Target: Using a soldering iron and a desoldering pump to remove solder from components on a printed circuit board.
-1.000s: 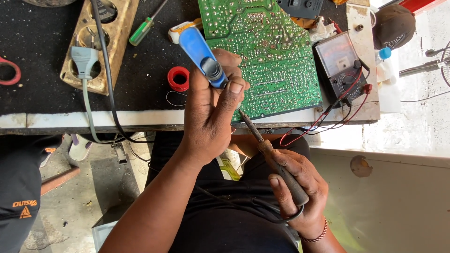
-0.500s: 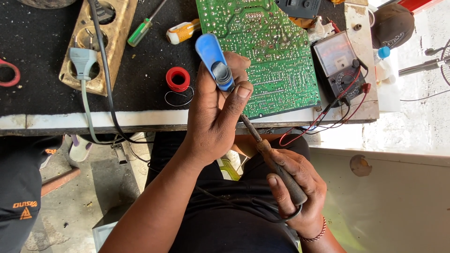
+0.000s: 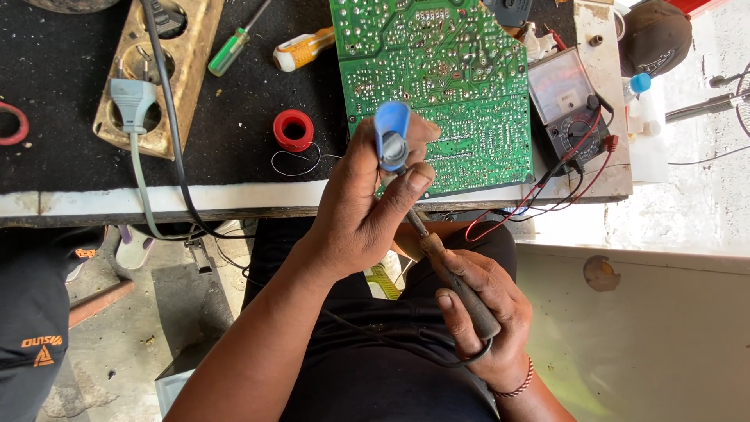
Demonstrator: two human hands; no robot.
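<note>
My left hand grips a blue desoldering pump, held nearly end-on over the near edge of a green circuit board. My right hand holds a soldering iron by its dark handle, over my lap. The iron's shaft points up toward the pump's lower end, and its tip is hidden behind my left fingers. The iron's cord loops under my right hand.
A black mat covers the bench. On it lie a red solder spool, a green screwdriver, a yellow-handled tool and a brass socket strip with a grey plug. An analog multimeter with red and black leads sits right of the board.
My left hand has tilted the blue pump from a slant to nearly end-on and shifted slightly toward me. My right hand and the iron have stayed nearly still.
</note>
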